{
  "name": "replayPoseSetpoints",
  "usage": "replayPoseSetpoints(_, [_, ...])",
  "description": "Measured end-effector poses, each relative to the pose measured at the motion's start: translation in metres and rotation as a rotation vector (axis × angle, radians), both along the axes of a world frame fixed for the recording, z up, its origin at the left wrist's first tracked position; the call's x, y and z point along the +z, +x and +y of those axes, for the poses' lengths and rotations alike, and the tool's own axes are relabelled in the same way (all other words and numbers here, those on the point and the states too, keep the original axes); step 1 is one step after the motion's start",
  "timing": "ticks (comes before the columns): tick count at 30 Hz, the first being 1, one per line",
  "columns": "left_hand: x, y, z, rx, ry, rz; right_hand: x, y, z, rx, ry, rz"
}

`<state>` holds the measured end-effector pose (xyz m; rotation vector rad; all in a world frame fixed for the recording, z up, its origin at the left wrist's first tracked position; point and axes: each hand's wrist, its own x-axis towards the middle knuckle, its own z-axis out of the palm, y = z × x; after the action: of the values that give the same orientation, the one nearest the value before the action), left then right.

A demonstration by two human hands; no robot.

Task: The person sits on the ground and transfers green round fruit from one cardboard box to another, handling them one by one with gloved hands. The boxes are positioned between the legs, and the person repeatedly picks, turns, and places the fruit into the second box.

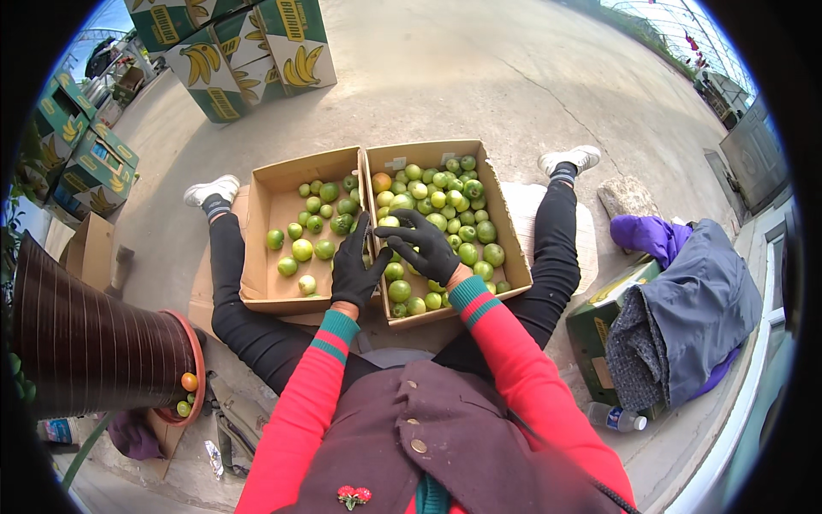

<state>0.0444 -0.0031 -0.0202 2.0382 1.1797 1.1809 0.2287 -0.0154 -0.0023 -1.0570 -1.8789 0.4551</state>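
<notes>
Two cardboard boxes with green tomatoes stand side by side between my legs. Fewer tomatoes are in the left box, with bare cardboard showing along its left side. Tomatoes cover much of the right box; a reddish one sits in its far left corner. My left hand, in a black glove, is at the right side of the left box, fingers stretched out. Also gloved in black, my right hand is over the right box's left part, fingers bent and apart, close to a pale green tomato.
Stacked banana cartons stand beyond the left box, with more cartons far left. A large dark ribbed tub lies at left. On my right are a carton under a grey jacket and a plastic bottle.
</notes>
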Motion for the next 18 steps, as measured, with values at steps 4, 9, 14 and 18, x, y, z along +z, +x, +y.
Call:
replayPoseSetpoints(4, [-0.011,-0.013,0.003,-0.074,-0.021,-0.138,-0.001,-0.014,-0.002,0.127,0.07,-0.246])
replayPoseSetpoints(9, [-0.018,-0.007,0.003,0.277,-0.039,-0.078,-0.009,0.005,0.016,-0.479,0.125,-0.25])
replayPoseSetpoints(14, [-0.03,-0.014,0.01,0.526,-0.06,0.034,-0.056,0.043,0.022,-0.915,-0.55,-0.641])
replayPoseSetpoints(18, [-0.037,-0.017,0.014,0.581,0.08,0.138,-0.059,0.035,0.021,-0.825,-0.487,-0.824])
